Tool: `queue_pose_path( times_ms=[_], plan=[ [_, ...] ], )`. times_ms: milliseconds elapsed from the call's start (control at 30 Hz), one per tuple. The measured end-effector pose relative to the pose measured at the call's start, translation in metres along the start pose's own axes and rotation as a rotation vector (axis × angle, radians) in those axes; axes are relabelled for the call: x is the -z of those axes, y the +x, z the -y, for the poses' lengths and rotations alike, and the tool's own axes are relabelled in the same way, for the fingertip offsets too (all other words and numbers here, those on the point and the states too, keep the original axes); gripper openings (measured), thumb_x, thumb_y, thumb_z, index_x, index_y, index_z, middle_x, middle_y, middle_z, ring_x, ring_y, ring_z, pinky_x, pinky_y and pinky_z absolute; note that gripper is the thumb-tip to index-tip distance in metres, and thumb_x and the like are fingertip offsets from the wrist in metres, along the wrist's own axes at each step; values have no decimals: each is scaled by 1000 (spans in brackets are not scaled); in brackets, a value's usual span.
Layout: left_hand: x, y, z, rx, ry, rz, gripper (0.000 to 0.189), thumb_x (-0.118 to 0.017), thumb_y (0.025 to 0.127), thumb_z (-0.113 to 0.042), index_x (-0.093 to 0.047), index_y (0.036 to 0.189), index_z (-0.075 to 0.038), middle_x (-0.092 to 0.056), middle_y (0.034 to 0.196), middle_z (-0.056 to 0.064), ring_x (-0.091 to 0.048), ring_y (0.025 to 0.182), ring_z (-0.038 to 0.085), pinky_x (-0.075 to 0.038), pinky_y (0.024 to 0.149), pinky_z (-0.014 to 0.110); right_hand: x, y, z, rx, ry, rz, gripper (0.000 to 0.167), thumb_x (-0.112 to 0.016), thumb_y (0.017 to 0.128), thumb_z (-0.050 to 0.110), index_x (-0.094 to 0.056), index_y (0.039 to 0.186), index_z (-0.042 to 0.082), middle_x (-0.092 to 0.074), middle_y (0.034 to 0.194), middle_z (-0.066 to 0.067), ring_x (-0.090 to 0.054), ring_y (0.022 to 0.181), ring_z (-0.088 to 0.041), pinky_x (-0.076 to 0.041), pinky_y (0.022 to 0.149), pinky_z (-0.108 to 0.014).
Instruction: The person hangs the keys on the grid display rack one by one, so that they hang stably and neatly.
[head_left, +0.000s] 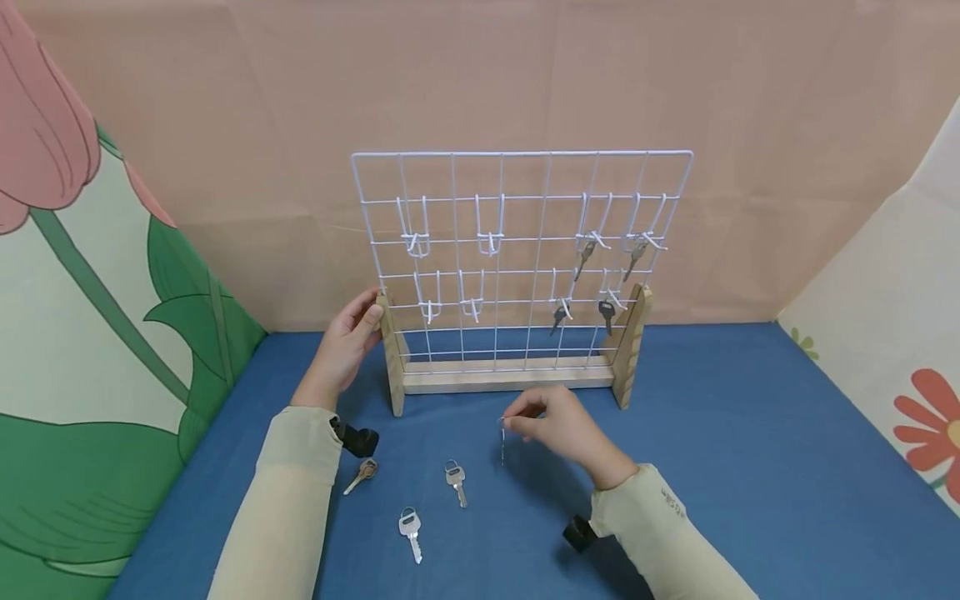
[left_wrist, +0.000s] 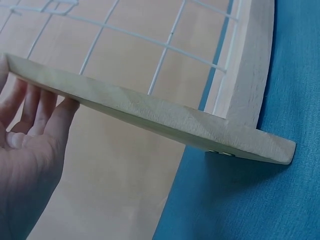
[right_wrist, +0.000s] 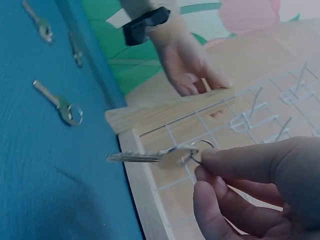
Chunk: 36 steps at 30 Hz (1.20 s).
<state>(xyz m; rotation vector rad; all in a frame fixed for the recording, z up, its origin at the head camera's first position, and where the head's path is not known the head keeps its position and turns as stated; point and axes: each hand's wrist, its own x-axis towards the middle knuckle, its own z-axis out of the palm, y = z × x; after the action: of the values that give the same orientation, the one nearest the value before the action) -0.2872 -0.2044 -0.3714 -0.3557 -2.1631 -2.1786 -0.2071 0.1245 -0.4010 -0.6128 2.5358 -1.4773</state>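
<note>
A white wire grid rack [head_left: 525, 152] stands in a wooden frame. My left hand [head_left: 345, 343] grips the frame's left wooden post [left_wrist: 150, 114], thumb at the front and fingers behind. In front of the rack's base, my right hand [head_left: 561, 427] pinches a small metal ring between thumb and index finger. From that ring hangs a key [right_wrist: 135, 157], clear of the cloth, seen edge-on in the head view. Several keys hang on the rack's right-hand hooks, among them a dark-headed key [head_left: 607, 310]. White hooks [head_left: 490, 242] also line the left half.
On the blue cloth [head_left: 750, 433] lie a brownish key [head_left: 365, 470] by my left wrist, a silver key [head_left: 455, 477] near the middle and another silver key [head_left: 409, 525] closer to me. A tan backdrop [head_left: 300, 125] rises behind the rack, with flower-printed panels at both sides.
</note>
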Motion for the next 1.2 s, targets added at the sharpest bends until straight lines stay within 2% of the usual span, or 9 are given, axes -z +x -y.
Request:
queue_pose_path(
  times_ms=[133,267,400,600,800,967,1100,1200],
  plan=[
    [0,0,-1,9,-2,-1,59,-45,109,-25,-24,160,-3,-29,162,19,-29,149,29,-29,118,46,4,0,2,-14,59,-13,6,-74,93,11,-78,94,6,-71,86,-3,-66,71,-20,-59,68,-40],
    [0,0,0,20,1,-12,60,-45,109,-26,-24,160,-4,-29,162,17,-27,150,29,-29,118,46,9,-1,6,-32,181,-20,12,-74,94,11,-77,98,1,-72,90,-5,-68,74,-25,-60,74,-41],
    [0,0,1,12,-6,-11,59,-44,109,-25,-23,160,-4,-29,162,18,-28,149,29,-29,118,46,14,-5,14,-34,297,-43,16,-75,94,13,-76,102,0,-72,92,-11,-67,75,-26,-59,78,-42],
    [-1,0,1,0,-25,-8,58,-43,110,-23,-23,160,-2,-28,162,22,-29,149,29,-29,118,47,20,-14,31,-4,371,-107,17,-73,94,14,-75,104,0,-70,91,-12,-65,74,-23,-57,78,-36],
    [1,-2,1,-7,-25,3,61,-44,109,-27,-23,160,-2,-26,162,24,-27,150,31,-29,118,46,24,-21,48,55,415,-183,19,-73,95,15,-74,106,-1,-71,101,-12,-65,77,-23,-56,82,-38],
    [3,-4,2,-7,-32,-10,59,-43,110,-25,-23,159,-1,-28,161,25,-29,149,30,-28,118,47,27,-12,61,117,435,-195,18,-73,95,16,-74,106,1,-70,97,-15,-65,78,-24,-56,83,-40],
    [1,-3,1,-17,-36,0,57,-42,110,-23,-23,159,1,-27,161,26,-28,149,31,-27,119,49,34,0,73,160,455,-250,20,-74,95,18,-74,107,2,-71,96,-12,-66,80,-25,-58,84,-40],
    [-2,-2,0,-19,-23,5,58,-43,110,-25,-24,159,-1,-27,162,24,-27,150,31,-27,119,49,39,10,84,210,497,-295,25,-74,95,17,-72,108,-4,-71,94,-10,-65,80,-25,-58,83,-37]
  ],
)
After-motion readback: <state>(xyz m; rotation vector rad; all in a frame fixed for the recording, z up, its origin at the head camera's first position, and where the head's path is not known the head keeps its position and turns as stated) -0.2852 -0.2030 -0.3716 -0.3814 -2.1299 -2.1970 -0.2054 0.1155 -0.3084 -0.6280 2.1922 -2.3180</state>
